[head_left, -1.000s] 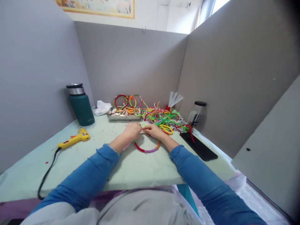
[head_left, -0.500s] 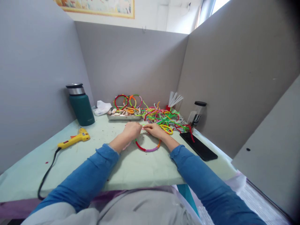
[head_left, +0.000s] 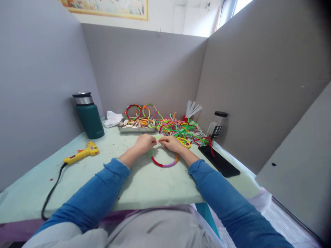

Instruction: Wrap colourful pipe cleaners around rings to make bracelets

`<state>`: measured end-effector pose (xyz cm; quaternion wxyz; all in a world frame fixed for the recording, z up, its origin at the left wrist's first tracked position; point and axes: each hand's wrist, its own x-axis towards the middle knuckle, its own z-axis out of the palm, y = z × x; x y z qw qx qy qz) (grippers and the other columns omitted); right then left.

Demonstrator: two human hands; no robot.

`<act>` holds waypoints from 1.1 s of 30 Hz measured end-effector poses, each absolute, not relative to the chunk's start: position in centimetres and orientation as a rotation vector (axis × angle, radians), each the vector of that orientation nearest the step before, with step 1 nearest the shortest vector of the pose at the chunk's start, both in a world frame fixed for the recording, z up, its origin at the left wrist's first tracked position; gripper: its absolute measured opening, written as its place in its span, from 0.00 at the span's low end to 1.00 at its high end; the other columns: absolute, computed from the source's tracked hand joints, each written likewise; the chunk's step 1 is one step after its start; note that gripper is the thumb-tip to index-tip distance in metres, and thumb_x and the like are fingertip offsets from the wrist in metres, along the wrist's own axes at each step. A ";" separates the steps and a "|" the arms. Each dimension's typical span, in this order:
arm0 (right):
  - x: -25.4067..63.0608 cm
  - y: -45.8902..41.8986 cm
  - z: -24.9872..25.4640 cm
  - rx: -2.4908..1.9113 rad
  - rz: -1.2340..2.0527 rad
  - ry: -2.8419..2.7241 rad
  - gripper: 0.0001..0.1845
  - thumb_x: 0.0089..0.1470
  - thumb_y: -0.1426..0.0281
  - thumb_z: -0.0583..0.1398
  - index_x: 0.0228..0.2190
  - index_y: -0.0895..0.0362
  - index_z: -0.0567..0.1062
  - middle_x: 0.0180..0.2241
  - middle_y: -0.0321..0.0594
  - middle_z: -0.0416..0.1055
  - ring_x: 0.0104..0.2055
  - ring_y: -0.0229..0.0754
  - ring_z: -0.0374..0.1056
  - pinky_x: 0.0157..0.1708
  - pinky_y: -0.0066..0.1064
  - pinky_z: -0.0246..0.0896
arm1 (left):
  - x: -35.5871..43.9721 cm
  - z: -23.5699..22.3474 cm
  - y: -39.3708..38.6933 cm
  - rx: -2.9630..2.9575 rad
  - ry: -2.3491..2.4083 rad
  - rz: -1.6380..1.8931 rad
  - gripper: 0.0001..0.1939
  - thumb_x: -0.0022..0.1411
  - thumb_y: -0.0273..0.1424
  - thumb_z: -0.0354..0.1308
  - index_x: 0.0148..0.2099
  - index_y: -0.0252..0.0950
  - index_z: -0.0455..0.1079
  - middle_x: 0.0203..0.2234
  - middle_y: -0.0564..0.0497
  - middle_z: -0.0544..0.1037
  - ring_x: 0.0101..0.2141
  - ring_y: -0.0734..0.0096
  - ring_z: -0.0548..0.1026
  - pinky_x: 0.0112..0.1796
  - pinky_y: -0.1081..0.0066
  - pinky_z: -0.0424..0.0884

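My left hand (head_left: 144,143) and my right hand (head_left: 172,143) meet at the middle of the table, fingertips pinched together on the far side of a multicoloured pipe-cleaner ring (head_left: 165,163). The ring shows red, purple and orange stretches and lies or hangs just above the pale green table cover (head_left: 144,186) between my wrists. Both hands are closed on the ring's top edge. Blue sleeves cover both forearms.
A tangle of coloured pipe cleaners (head_left: 181,130) lies behind my right hand. A metal tray (head_left: 136,128) with shells and finished rings stands at the back. A green flask (head_left: 89,115), a yellow glue gun (head_left: 81,154), a black phone (head_left: 219,161) and a dark-lidded jar (head_left: 217,126) surround the work area.
Both hands have shifted slightly to the right and away from me with the ring, which now sits a little further right. Nothing else has moved.
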<state>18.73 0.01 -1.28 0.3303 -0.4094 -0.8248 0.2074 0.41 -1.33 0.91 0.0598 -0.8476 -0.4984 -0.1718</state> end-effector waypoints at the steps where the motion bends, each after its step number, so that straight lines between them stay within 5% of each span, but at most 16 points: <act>1: 18.8 0.0 -1.3 -1.065 0.541 -2.159 0.14 0.52 0.72 0.55 0.36 0.60 0.79 0.20 0.35 0.68 0.26 0.33 0.59 0.30 0.25 0.51 | 0.3 0.8 -1.1 -2.607 -1.548 -0.559 0.13 0.54 0.34 0.53 0.36 0.37 0.77 0.29 0.47 0.79 0.30 0.67 0.73 0.28 0.74 0.59; 7: 18.9 -0.1 -1.4 -1.040 0.585 -2.176 0.14 0.52 0.71 0.55 0.37 0.61 0.78 0.20 0.35 0.67 0.25 0.33 0.58 0.29 0.25 0.51 | -0.1 0.4 -0.1 -2.834 -1.777 -0.680 0.14 0.53 0.37 0.54 0.35 0.34 0.76 0.22 0.51 0.77 0.22 0.73 0.70 0.25 0.75 0.61; 20: 18.8 0.8 -2.2 -1.075 0.669 -2.268 0.16 0.53 0.68 0.54 0.39 0.60 0.77 0.19 0.34 0.66 0.21 0.32 0.57 0.24 0.24 0.49 | 1.0 1.5 -2.6 -2.489 -1.327 -0.241 0.16 0.58 0.34 0.47 0.36 0.36 0.75 0.33 0.45 0.76 0.32 0.66 0.73 0.30 0.72 0.61; 33: 19.0 0.4 -2.0 -0.966 0.813 -2.309 0.15 0.52 0.66 0.55 0.35 0.61 0.77 0.19 0.32 0.63 0.21 0.32 0.56 0.23 0.24 0.50 | 0.0 1.3 -1.6 -2.645 -1.346 -0.443 0.13 0.55 0.36 0.52 0.35 0.38 0.77 0.32 0.46 0.76 0.33 0.66 0.72 0.29 0.73 0.59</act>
